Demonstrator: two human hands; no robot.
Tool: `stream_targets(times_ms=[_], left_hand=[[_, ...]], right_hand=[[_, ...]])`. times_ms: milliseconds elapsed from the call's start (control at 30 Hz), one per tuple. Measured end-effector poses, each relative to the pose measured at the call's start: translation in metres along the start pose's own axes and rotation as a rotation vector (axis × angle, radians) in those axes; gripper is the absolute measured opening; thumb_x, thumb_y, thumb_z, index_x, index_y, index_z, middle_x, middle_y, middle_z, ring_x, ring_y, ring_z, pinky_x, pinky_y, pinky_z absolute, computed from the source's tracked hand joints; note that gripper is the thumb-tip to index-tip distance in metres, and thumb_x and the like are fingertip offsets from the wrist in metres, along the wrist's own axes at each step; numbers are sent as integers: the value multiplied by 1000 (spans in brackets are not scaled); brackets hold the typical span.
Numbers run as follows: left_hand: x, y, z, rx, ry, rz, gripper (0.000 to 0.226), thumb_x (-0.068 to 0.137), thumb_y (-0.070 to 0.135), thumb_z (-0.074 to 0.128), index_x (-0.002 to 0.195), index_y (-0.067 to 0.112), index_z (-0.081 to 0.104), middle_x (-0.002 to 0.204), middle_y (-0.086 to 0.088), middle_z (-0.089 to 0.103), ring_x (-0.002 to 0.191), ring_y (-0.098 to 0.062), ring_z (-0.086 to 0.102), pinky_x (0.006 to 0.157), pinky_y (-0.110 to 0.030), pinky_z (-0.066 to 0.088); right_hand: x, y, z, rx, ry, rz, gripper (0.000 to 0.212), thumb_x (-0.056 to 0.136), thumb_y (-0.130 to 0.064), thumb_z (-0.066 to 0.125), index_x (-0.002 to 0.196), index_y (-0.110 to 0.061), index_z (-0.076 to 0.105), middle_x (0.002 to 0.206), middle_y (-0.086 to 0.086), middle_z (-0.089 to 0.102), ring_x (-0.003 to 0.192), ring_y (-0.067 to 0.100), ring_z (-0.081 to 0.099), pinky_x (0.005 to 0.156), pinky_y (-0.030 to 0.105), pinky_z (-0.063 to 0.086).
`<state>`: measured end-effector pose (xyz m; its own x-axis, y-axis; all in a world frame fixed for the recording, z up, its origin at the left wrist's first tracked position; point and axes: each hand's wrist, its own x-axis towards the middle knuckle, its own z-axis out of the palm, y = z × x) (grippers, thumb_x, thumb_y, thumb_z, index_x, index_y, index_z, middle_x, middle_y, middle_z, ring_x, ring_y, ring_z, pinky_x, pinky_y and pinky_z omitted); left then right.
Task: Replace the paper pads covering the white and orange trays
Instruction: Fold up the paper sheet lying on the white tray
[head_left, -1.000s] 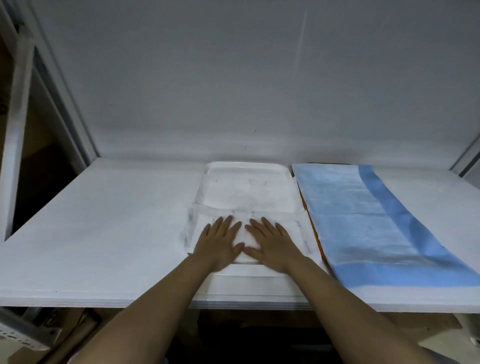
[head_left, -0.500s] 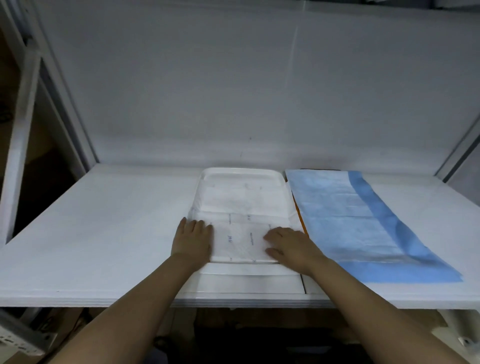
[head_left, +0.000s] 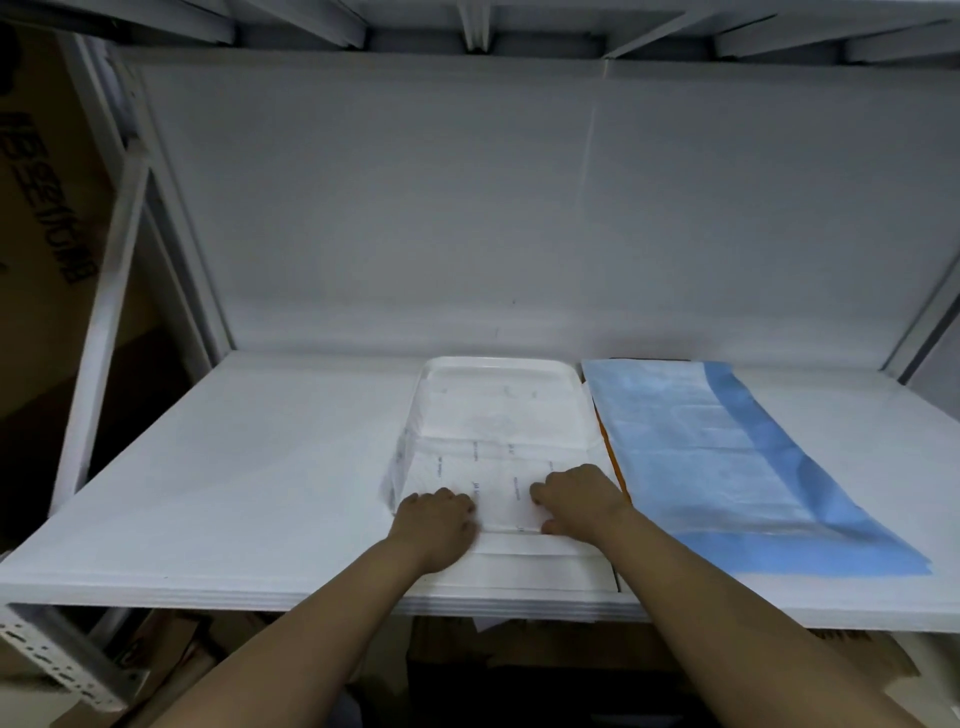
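Shelf (head_left: 218, 467) surface lying open L of white tray (head_left: 498, 371), wide flat run from near edge to far wall (head_left: 467, 208). Strip R of blue pad (head_left: 727, 457) also lying open, narrower twd near edge. Both hands, left hand (head_left: 436, 525) & right hand (head_left: 582, 499), sitting on white pad (head_left: 493, 467) at tray's near end, blocking approach there. Tray's far half lying unobstructed. Upright posts (head_left: 156, 218) closing in far L; beams (head_left: 478, 26) hanging overhead, limiting reach from above.

Two trays (head_left: 498, 370), two pads (head_left: 498, 467), two hands (head_left: 436, 525), one shelf (head_left: 234, 467).
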<state>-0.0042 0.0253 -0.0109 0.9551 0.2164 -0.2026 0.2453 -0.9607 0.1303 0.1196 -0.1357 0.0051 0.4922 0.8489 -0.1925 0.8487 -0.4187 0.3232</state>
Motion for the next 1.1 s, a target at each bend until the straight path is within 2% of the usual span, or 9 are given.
stream_targets(times_ms=[300, 467, 567, 667, 733, 800, 933, 1000, 1100], left_hand=[[4, 3, 8, -151, 22, -27, 56, 98, 51, 28, 144, 19, 34, 150, -3, 35, 137, -21, 33, 112, -37, 23], [1, 11, 5, -324, 394, -78, 30, 96, 40, 45, 116, 21, 55, 110, 0, 58, 99, -15, 58, 83, -30, 47], [1, 16, 0, -753, 295, -157, 26, 95, 35, 47, 118, 24, 48, 91, -1, 65, 77, -16, 63, 71, -29, 48], [3, 26, -7, -1301, 227, -146, 46, 96, 35, 49, 139, 41, 31, 116, 0, 59, 89, -18, 68, 76, -26, 50], [7, 29, -10, -1531, 271, -147, 49, 97, 33, 50, 141, 43, 31, 125, 4, 52, 100, -20, 65, 82, -27, 51], [10, 31, -13, -1613, 258, -191, 46, 98, 29, 49, 141, 36, 35, 126, 3, 53, 105, -21, 63, 82, -25, 52], [15, 28, -12, -1649, 250, -366, 58, 95, 10, 48, 149, 11, 25, 130, -13, 53, 102, -26, 60, 78, -29, 54], [13, 23, -13, -1642, 260, -397, 58, 94, 4, 49, 148, 6, 26, 131, -19, 53, 94, -25, 61, 71, -25, 57], [8, 14, -15, -1619, 269, -404, 57, 91, -2, 52, 144, 3, 32, 130, -24, 52, 77, -20, 62, 57, -17, 56]], right_hand=[[9, -11, 1, -41, 39, 65, 26, 91, -4, 43, 115, -6, 52, 109, 13, 63, 96, 31, 62, 49, 26, 10], [14, -12, 3, 19, 208, 215, 13, 79, -13, 63, 92, -12, 62, 81, 7, 67, 65, 23, 63, 47, 27, 8], [16, -8, 4, 149, 232, 294, 18, 91, -12, 43, 104, -9, 55, 95, 9, 65, 68, 26, 51, 47, 28, 12], [16, -11, 0, 238, 367, 311, 17, 90, -12, 44, 101, -6, 55, 90, 10, 63, 75, 32, 60, 46, 28, 11], [17, -18, -3, 286, 475, 296, 9, 81, -9, 56, 88, -5, 60, 74, 11, 63, 62, 32, 62, 44, 25, 9], [13, -28, -7, 271, 529, 254, 6, 71, -11, 63, 76, -7, 62, 59, 7, 60, 45, 28, 58, 42, 20, 12], [1, -43, -11, 131, 504, 149, 26, 71, -45, 60, 74, -19, 64, 56, -4, 57, 38, 15, 51, 42, 21, 24], [-5, -46, -12, 44, 480, 121, 30, 50, -37, 84, 65, -22, 63, 50, -5, 53, 35, 13, 47, 43, 21, 19], [-13, -47, -11, -2, 455, 127, 38, 34, -14, 88, 51, -21, 56, 42, -5, 45, 30, 12, 40, 44, 21, 13]])
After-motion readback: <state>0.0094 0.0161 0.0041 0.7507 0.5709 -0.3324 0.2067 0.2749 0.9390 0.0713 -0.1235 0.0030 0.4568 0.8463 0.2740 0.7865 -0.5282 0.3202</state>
